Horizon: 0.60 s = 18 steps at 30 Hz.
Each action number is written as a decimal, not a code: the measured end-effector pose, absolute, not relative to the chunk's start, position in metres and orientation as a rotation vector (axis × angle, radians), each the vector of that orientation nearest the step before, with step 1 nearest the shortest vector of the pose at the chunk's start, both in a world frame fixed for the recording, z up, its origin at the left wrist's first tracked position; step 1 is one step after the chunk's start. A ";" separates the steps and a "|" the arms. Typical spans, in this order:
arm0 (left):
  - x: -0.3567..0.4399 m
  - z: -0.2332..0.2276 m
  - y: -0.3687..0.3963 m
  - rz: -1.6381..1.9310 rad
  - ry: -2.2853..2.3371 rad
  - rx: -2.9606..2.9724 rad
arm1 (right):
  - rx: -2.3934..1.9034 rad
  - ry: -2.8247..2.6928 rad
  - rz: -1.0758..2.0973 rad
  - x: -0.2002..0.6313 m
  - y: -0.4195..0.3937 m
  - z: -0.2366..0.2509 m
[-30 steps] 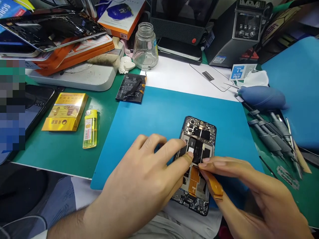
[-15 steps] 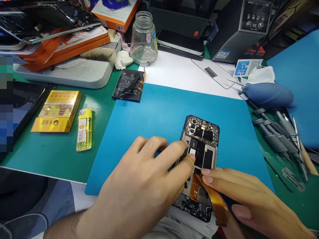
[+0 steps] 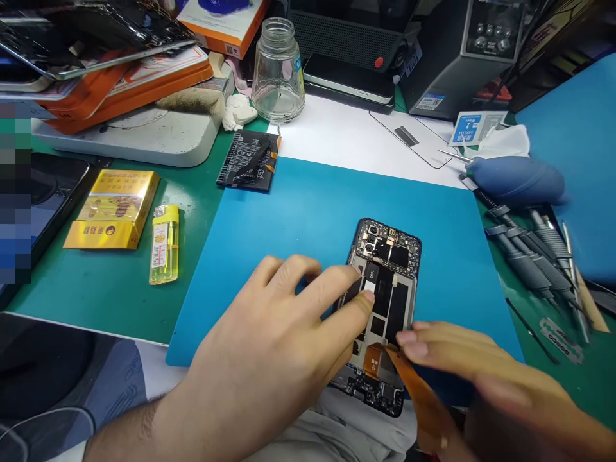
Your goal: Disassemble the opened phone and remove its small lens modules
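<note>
While the left hand (image 3: 269, 333), fingers apart, rests across the opened phone (image 3: 384, 301), the blurred right hand (image 3: 474, 366) is at an orange ribbon cable (image 3: 416, 385) bent over its lower edge, grip impossible to tell. Beneath lies a blue mat (image 3: 298, 212); beyond, a black battery (image 3: 249, 162) and glass jar (image 3: 278, 77).

The phone (image 3: 398, 255) lies on the mat (image 3: 289, 218), between the lighter (image 3: 164, 247) at left and the razor blade (image 3: 561, 340) at right.

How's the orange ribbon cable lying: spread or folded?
Folded: the orange ribbon cable lies partly on the opened black phone, then bends back over its right edge.
</note>
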<state>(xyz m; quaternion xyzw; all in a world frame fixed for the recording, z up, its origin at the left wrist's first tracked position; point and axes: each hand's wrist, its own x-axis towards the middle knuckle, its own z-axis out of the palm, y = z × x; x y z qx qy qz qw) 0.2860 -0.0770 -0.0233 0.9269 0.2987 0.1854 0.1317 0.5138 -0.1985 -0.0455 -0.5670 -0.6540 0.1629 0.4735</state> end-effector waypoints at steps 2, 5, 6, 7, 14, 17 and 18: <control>0.286 -0.024 -0.076 0.548 0.860 2.687 | -1.419 -1.601 0.445 0.511 -0.190 -0.041; 0.285 -0.024 -0.076 0.555 0.854 2.683 | -1.471 -1.770 0.452 0.513 -0.185 -0.035; 0.284 -0.024 -0.077 0.555 0.851 2.679 | -1.471 -1.811 0.438 0.514 -0.184 -0.034; 0.284 -0.023 -0.077 0.552 0.849 2.675 | -1.457 -1.836 0.426 0.514 -0.183 -0.033; 0.285 -0.020 -0.077 0.524 0.840 2.727 | -1.455 -1.887 0.451 0.510 -0.173 -0.026; 0.284 -0.020 -0.077 0.522 0.848 2.737 | -1.428 -1.773 0.456 0.507 -0.177 -0.029; 0.284 -0.020 -0.077 0.519 0.850 2.735 | -1.421 -1.713 0.482 0.506 -0.179 -0.030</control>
